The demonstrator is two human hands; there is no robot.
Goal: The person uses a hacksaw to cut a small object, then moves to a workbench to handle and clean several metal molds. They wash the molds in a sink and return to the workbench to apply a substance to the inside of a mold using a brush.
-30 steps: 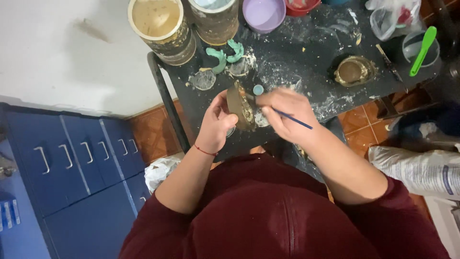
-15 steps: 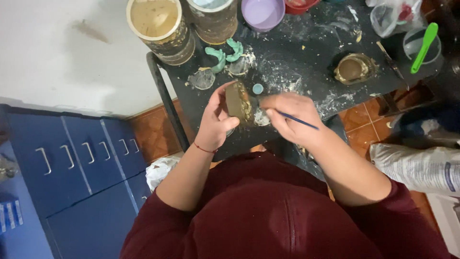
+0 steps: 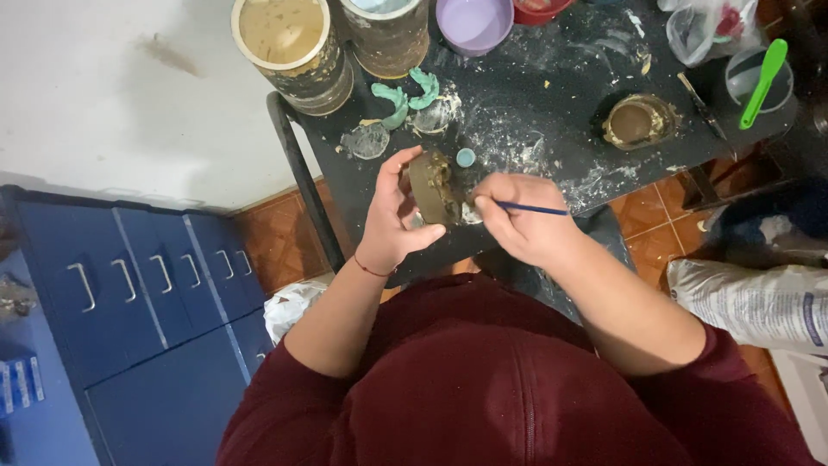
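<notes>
Black table [image 3: 552, 112] | left hand [image 3: 392, 216] grips brown mould [image 3: 429, 188] (tilted) | right hand [image 3: 517, 216] pinches brush [image 3: 530, 208]

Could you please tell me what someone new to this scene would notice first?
At centre, the left hand grips a round brown mould on edge while the right hand works it with a thin blue brush. Behind, on the dusty black table, stand a large tan-filled tub and teal dental casts.

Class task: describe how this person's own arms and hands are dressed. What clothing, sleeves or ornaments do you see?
Both hands are bare, with no gloves. The left hand has a thin red cord bracelet round its wrist; the right hand shows no ornament. The forearms are uncovered: the dark maroon top has its sleeves pushed up towards the elbows, the right sleeve cuff bunched there.
</notes>
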